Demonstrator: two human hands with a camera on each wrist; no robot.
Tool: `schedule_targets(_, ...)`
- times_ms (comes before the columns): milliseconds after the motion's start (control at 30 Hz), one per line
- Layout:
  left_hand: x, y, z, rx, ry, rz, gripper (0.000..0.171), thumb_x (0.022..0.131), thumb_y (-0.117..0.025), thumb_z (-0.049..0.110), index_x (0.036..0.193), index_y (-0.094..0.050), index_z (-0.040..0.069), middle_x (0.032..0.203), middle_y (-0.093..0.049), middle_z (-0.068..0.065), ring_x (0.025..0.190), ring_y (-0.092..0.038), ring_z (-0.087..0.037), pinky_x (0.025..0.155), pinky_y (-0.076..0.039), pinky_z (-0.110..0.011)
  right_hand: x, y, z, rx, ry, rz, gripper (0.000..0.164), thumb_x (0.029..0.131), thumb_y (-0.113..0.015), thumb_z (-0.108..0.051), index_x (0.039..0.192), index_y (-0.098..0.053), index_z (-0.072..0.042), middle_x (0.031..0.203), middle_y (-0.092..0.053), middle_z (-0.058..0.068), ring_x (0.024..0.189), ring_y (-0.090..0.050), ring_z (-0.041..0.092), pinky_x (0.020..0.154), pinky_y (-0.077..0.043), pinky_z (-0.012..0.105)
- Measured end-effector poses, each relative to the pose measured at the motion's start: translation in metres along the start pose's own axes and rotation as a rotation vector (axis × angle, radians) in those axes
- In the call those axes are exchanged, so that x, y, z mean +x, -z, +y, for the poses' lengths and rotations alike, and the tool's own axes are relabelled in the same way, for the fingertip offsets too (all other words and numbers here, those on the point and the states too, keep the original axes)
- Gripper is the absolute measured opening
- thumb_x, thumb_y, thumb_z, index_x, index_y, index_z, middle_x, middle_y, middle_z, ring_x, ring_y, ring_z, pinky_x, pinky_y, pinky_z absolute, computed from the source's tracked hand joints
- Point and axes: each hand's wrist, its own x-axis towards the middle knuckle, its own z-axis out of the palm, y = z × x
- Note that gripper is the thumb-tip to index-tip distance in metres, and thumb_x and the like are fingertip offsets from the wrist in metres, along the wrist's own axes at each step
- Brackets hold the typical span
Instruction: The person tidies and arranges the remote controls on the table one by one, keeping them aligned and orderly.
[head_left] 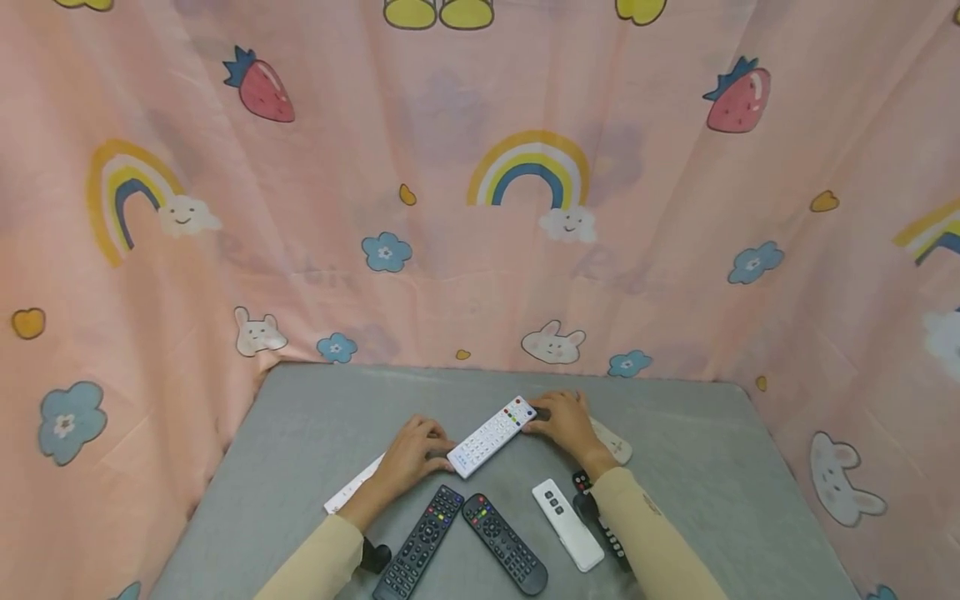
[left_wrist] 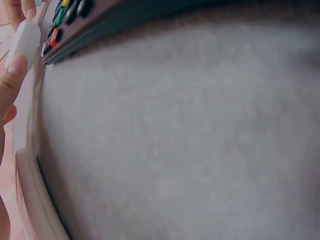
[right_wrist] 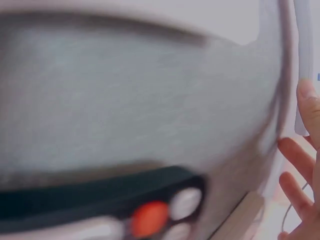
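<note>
Both hands hold a white remote control slantwise over the grey table, its many-buttoned face towards the head camera. My left hand pinches its lower left end; the thumb lies against the white remote's edge in the left wrist view. At the upper right end, my right hand grips it. In the right wrist view, the right thumb touches its side, with other fingers spread below. Beyond the right hand lies a cream remote, partly covered. Another white remote lies partly behind the left wrist.
Two black remotes, one left and one right, lie in front of the hands. A white remote with few buttons is beside a black remote, partly under the right forearm. A patterned pink curtain surrounds the grey table.
</note>
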Motion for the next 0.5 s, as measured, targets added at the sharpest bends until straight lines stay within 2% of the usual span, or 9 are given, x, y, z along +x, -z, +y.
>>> schedule_targets(167, -0.006, 0.006, -0.004, 0.001, 0.003, 0.041, 0.037, 0.072, -0.078, 0.047, 0.103, -0.079, 0.027, 0.101, -0.068, 0.005, 0.098, -0.054, -0.014, 0.088, -0.048, -0.035, 0.010, 0.000, -0.012, 0.106, -0.020, -0.057, 0.054, 0.075, -0.082, -0.039, 0.123, -0.070, -0.019, 0.122, -0.073, 0.004, 0.117, -0.063, 0.029, 0.113, -0.035, 0.052)
schedule_targets(300, -0.012, 0.009, -0.007, 0.024, -0.001, 0.098, 0.037, 0.069, -0.081, 0.045, 0.101, -0.079, 0.025, 0.098, -0.068, 0.005, 0.096, -0.055, -0.013, 0.086, -0.048, -0.034, 0.018, 0.001, -0.025, 0.176, -0.044, -0.113, 0.056, 0.077, -0.081, -0.034, 0.128, -0.067, -0.016, 0.124, -0.071, 0.006, 0.115, -0.065, 0.028, 0.103, -0.049, 0.048)
schedule_targets(500, -0.016, 0.013, -0.008, 0.002, -0.010, 0.162, 0.037, 0.068, -0.083, 0.040, 0.099, -0.080, 0.019, 0.096, -0.068, 0.003, 0.093, -0.055, -0.016, 0.082, -0.048, -0.035, 0.033, -0.002, -0.041, 0.234, -0.076, -0.148, 0.056, 0.081, -0.079, -0.032, 0.131, -0.063, -0.013, 0.124, -0.071, 0.008, 0.115, -0.065, 0.028, 0.101, -0.050, 0.048)
